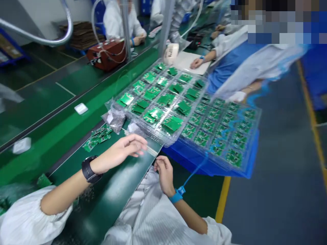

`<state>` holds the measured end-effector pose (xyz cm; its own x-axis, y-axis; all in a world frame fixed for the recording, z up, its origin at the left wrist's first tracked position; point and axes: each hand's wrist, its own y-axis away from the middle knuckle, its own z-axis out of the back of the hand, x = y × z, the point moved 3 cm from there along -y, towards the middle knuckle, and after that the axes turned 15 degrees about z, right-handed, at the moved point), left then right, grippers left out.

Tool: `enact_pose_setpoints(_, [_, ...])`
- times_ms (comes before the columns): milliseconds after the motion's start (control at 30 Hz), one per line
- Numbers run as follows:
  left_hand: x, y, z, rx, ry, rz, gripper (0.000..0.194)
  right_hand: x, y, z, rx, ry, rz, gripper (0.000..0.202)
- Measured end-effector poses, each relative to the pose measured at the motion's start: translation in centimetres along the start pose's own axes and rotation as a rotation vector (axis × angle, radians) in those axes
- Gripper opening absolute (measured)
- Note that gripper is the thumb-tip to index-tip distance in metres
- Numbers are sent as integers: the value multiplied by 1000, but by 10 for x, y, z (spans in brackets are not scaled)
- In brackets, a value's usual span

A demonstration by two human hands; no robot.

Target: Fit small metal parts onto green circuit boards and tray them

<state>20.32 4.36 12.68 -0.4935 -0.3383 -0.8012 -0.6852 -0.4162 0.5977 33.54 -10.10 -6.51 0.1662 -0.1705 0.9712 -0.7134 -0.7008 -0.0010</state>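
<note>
My left hand (129, 148), with a black watch at the wrist, hovers over the green bench top (109, 200). Its fingers are loosely bent and apart from the thumb, and nothing shows in them. By the bench edge, above my lap, my right hand (165, 173) has its fingers curled inward; whatever they may hold is hidden. A blue wrist strap (177, 194) with a coiled cord is on that wrist. Beyond both hands lies a clear tray (167, 139) of green circuit boards. A loose pile of circuit boards (98, 136) is left of my left hand, beside a plastic bag of small parts (116, 119).
A second clear tray of boards (233, 156) rests on a blue crate (194, 160) at the right. Co-workers in white coats sit beyond, one with a hand (196, 63) on a white board. White boxes (81, 108) lie on the green belt. A reddish-brown machine (107, 54) stands behind.
</note>
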Motion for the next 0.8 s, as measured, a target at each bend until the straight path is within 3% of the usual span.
enact_pose_setpoints(100, [22, 38, 16, -51, -157, 4, 28, 12, 8, -44, 307, 36, 76, 15])
enact_pose_setpoints(200, [52, 88, 35, -242, -242, 59, 30, 18, 11, -79, 574, 55, 165, 12])
enact_pose_setpoints(300, [89, 148, 47, -514, -337, 163, 34, 17, 15, -106, 804, 61, 225, 13])
enact_pose_setpoints(400, [134, 211, 47, -914, -466, 287, 38, 7, 19, -131, 1029, 107, 235, 15])
enact_pose_setpoints(467, [168, 249, 33, -1194, -526, 379, 40, -3, 23, -147, 1184, 172, 254, 17])
enact_pose_setpoints(567, [220, 283, -6, -1514, -551, 564, 40, -17, 31, -163, 1378, 252, 319, 20])
enact_pose_setpoints(700, [269, 276, -66, -1828, -442, 735, 36, -27, 36, -178, 1502, 279, 366, 22])
enact_pose_setpoints(800, [283, 255, -88, -1964, -370, 800, 33, -31, 39, -194, 1538, 288, 398, 23])
